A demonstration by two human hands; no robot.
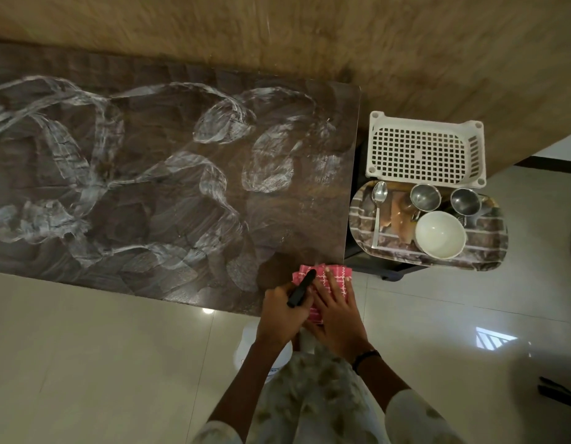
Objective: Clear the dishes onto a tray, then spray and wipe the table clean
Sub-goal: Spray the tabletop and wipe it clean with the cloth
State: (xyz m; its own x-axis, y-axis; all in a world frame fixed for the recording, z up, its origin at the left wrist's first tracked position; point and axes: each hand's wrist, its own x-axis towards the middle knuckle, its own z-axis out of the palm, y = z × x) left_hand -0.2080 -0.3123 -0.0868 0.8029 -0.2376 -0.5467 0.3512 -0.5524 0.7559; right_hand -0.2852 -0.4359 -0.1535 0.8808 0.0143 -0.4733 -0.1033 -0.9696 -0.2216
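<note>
1. Foam streaks (169, 161) smear my table (293, 219) from its left end toward its right edge.
2. My left hand (282, 312) grips the spray bottle (300, 293).
3. My right hand (337, 312) presses flat on the pink checked cloth (337, 272) at the near right corner.
4. Beside the table's right edge, the tray (489, 241) carries a spoon (378, 206), two steel cups (425, 197) and a white bowl (439, 233).

Tray (489, 248) right of table (169, 187), bowl (439, 234) on tray, basket (426, 149) behind tray.

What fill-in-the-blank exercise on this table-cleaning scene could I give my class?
1. The right hand presses flat on the pink ____.
2. The bowl on the tray is coloured ____.
3. The number of steel cups on the tray is ____.
4. The spoon lies to the ____ of the bowl.

Missing words: cloth; white; two; left
</note>
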